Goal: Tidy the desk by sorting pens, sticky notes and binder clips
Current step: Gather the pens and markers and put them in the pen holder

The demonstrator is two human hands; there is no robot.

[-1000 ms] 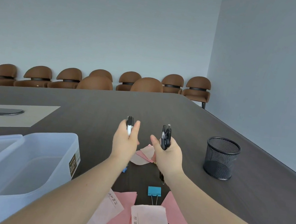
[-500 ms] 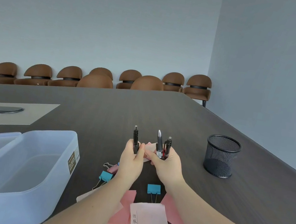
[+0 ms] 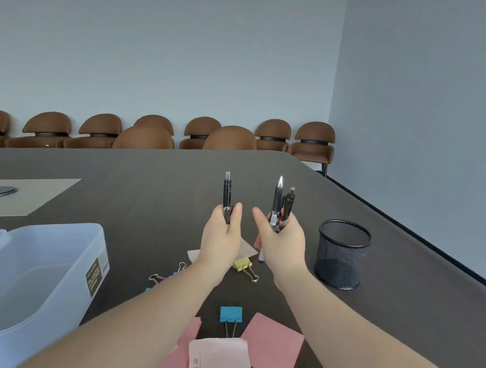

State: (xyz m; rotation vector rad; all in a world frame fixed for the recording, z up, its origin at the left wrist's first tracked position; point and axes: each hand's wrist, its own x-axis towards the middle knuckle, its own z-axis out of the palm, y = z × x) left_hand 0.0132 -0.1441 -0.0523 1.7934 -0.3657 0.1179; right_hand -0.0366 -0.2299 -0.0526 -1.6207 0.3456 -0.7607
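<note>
Plastic bin (image 3: pixel 30 271): translucent, cut off at left edge.
Left hand (image 3: pixel 221 237): gripping one black pen (image 3: pixel 227 195) upright.
Clips: yellow (image 3: pixel 243 263) partly behind wrist; blue (image 3: pixel 231 314) in clear view.
Notes (image 3: pixel 271 346): pink, writing unreadable.
Right hand (image 3: pixel 281 244): closed round several pens (image 3: pixel 281 204), exact count unclear.
Cup (image 3: pixel 342 253): black mesh, on surface (image 3: pixel 139 186).

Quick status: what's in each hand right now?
Left hand: closed on one black pen, upright.
Right hand: closed on a bunch of pens, upright.
</note>
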